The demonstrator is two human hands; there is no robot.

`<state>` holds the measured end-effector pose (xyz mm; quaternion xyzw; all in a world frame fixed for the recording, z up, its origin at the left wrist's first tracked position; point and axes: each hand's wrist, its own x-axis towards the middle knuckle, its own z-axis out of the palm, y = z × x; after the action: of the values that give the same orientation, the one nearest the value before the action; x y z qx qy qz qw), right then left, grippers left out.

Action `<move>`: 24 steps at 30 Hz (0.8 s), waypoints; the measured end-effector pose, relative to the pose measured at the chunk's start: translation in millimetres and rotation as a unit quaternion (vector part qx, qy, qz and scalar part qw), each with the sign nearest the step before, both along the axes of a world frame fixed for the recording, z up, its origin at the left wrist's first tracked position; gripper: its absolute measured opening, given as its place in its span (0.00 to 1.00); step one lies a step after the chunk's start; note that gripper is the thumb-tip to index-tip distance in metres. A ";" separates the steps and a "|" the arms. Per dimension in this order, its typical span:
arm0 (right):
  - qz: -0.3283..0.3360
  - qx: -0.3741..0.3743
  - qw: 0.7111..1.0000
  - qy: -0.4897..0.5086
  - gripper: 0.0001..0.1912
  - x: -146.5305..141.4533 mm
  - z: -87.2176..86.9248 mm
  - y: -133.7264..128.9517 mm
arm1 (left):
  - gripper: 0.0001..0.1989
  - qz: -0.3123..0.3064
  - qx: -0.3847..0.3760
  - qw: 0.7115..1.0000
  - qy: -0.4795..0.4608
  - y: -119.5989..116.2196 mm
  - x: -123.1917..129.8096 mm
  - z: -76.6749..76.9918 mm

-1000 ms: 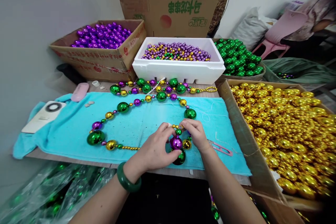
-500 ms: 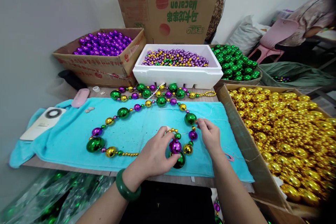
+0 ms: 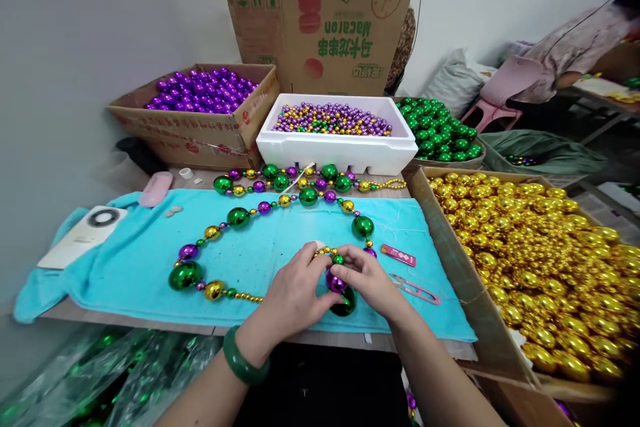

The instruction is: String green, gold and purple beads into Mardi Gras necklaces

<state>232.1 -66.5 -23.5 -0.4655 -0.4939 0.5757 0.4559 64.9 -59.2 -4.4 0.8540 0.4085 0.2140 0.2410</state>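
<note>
A bead necklace [image 3: 309, 196] of green, purple and gold balls lies in a large loop on the turquoise towel [image 3: 280, 240]. My left hand [image 3: 295, 290] is closed around its near end, by a run of small gold beads [image 3: 326, 251]. Beside the left fingers are a purple bead [image 3: 335, 282] and a big green bead [image 3: 344, 303]. My right hand [image 3: 371, 280] meets the left one there, thumb and fingers pinched at a small green bead [image 3: 339, 259]. Any thread between the fingertips is hidden.
Pink thread snips [image 3: 417, 290] and a red packet [image 3: 399, 255] lie right. Behind stand a purple-bead carton [image 3: 175, 130], a white foam box [image 3: 335, 150] and green beads [image 3: 440, 130]. A gold-bead carton [image 3: 450, 267] flanks the towel; another person [image 3: 575, 53] sits far right.
My right hand has moved left from the loop's right side to the beads at my left hand, uncovering the red packet and the snips. My left hand keeps its hold.
</note>
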 end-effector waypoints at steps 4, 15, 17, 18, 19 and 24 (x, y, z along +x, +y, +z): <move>-0.018 0.017 0.997 -0.078 0.12 -0.2 9.7 -2.8 | 0.10 0.039 -0.074 0.991 -0.106 -0.7 -13.9 4.7; 0.079 0.075 0.968 -0.225 0.32 -24.7 9.0 -10.8 | 0.10 0.053 -0.196 0.957 -0.208 -2.2 -16.2 -0.1; 0.106 0.067 0.962 -0.244 0.26 -31.6 7.3 -7.2 | 0.15 0.061 -0.252 0.937 -0.233 -1.2 -19.7 -7.2; 0.105 0.068 0.957 -0.263 0.20 -32.5 8.9 -5.2 | 0.17 0.055 -0.278 0.931 -0.231 0.3 -24.1 -10.8; 0.095 0.074 0.953 -0.280 0.15 -31.1 12.1 -3.2 | 0.17 0.044 -0.299 0.928 -0.218 2.4 -30.1 -14.2; 0.005 0.099 0.945 -0.312 0.06 -7.3 45.5 6.1 | 0.09 0.019 -0.321 0.939 -0.126 18.6 -66.9 -12.1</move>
<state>224.8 -60.4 22.0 -0.5715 -0.6684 0.3523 0.3201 -2.0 -40.6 -16.5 0.6897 0.4376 0.1814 0.5476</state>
